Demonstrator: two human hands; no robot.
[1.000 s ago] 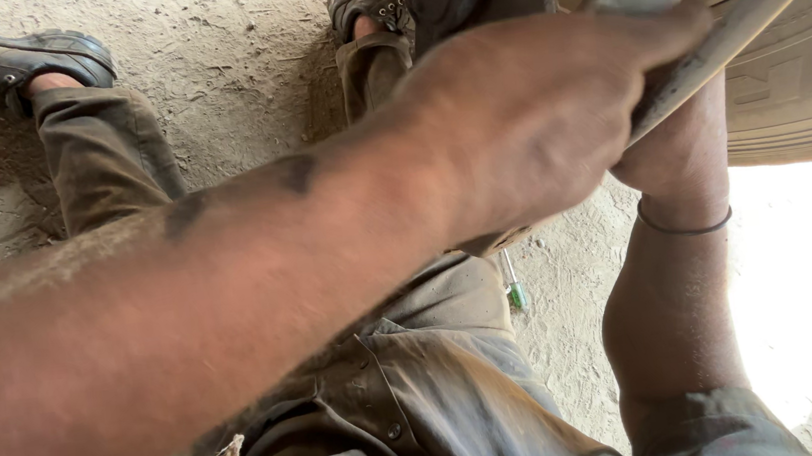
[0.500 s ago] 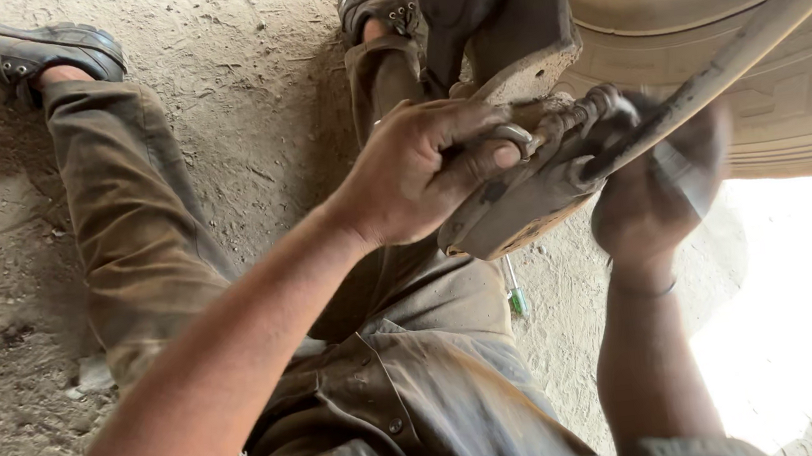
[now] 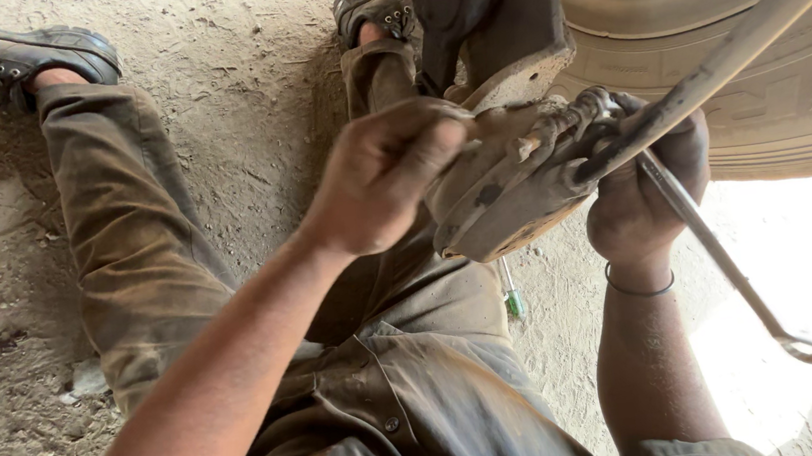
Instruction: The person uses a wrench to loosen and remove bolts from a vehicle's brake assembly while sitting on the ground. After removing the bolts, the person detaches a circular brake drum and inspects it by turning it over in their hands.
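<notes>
Metal bracket (image 3: 499, 203) (under the tyre (image 3: 710, 55)) clenched by left hand (image 3: 380, 175); right hand (image 3: 639, 198) grips wrench (image 3: 721, 255)

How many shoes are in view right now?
2. One black shoe lies at the top left on the dirt ground. The other shoe is at top centre, partly hidden behind the dark metal part beside the tyre.

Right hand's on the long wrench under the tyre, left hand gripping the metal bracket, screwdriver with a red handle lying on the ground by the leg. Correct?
Not quite: the screwdriver handle is green, not red, as the head view shows. The rest stands: the right hand is on the long wrench under the tyre, and the left hand grips the metal bracket.
</notes>
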